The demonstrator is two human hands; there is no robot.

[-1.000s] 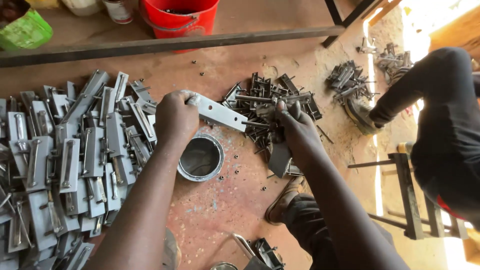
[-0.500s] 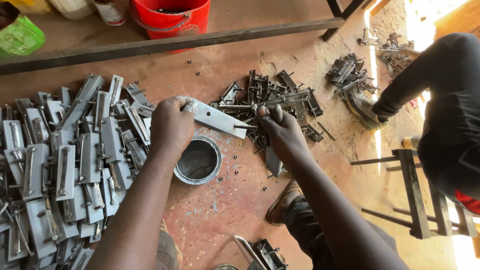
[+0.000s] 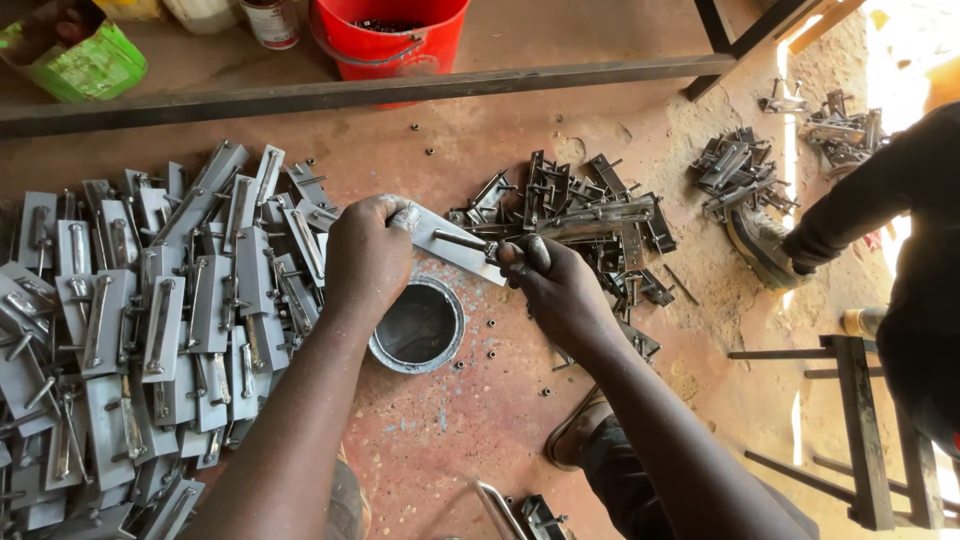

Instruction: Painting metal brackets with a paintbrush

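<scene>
My left hand grips one end of a flat grey metal latch plate, held level above a round metal tin on the floor. My right hand pinches a thin metal bolt rod and holds it against the plate's other end. Left of my arm lies a big heap of grey latch plates. Beyond my right hand is a pile of dark metal latch parts.
Another person in dark clothes squats at the right beside a smaller pile of parts and a metal stand. A red bucket, a green container and a long steel bar lie at the back. Small nuts dot the floor.
My right hand left the dark pile and came left to the plate, bringing a thin rod up to its end. My left hand kept its hold on the plate.
</scene>
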